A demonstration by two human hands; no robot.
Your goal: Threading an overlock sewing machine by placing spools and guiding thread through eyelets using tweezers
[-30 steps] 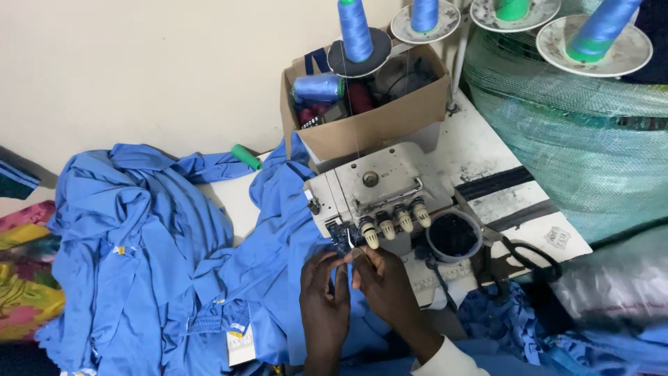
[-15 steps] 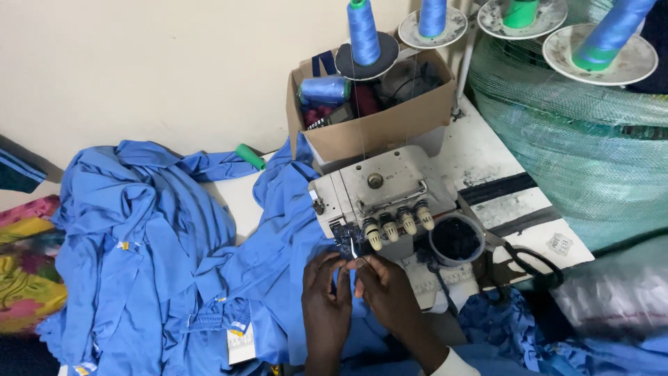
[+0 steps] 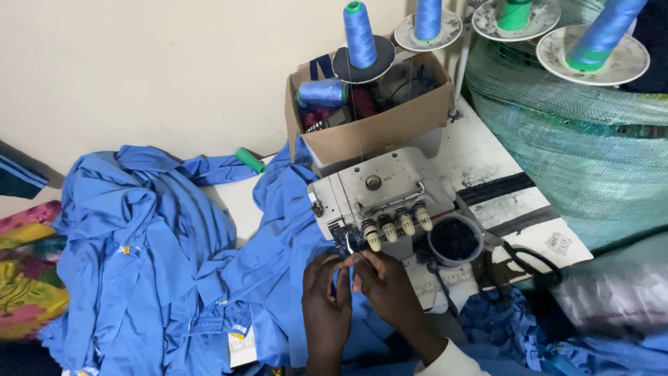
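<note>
Head view: both hands just in front of the serger (image 3: 379, 191). Left hand (image 3: 325, 306) and right hand (image 3: 386, 282) each pinching blue cloth (image 3: 271, 257), fingertips nearly touching.

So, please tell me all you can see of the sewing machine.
The sewing machine is off-white, worn and smudged, seemingly metal, and sits upright on the white table before a cardboard box. Four pale knobs line its front edge. Thin threads run up from it towards blue cones. Blue cloth lies against its left side. Both hands, left and right, work at its front left corner.
</note>
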